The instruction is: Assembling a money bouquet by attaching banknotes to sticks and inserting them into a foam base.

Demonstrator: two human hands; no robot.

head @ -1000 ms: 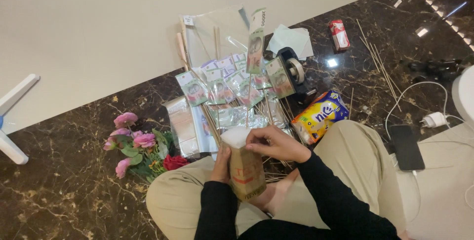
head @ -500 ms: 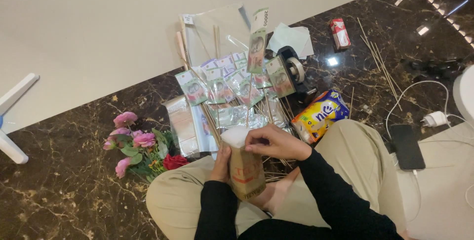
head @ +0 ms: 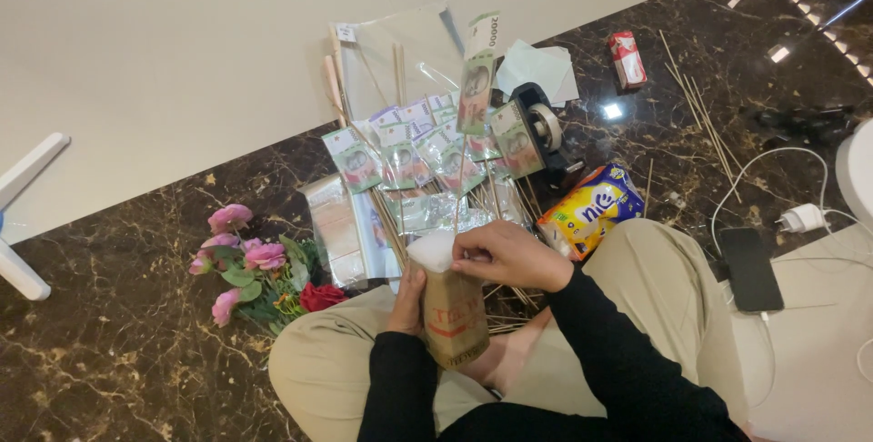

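I sit cross-legged on the dark marble floor [head: 109,342], and most of the work lies ahead of me: a fan of wrapped banknotes on skewers [head: 414,155] waits on the floor beyond my knees, untouched, with the pink and red artificial flowers [head: 250,265] off to my left. In my lap stands the brown paper-wrapped holder [head: 452,319] topped with white foam [head: 432,249]; my left hand [head: 407,301] is curled around its side. My right hand [head: 509,256] pinches one thin skewer at the foam, its banknote [head: 475,92] standing high above (only this one looks planted so far)
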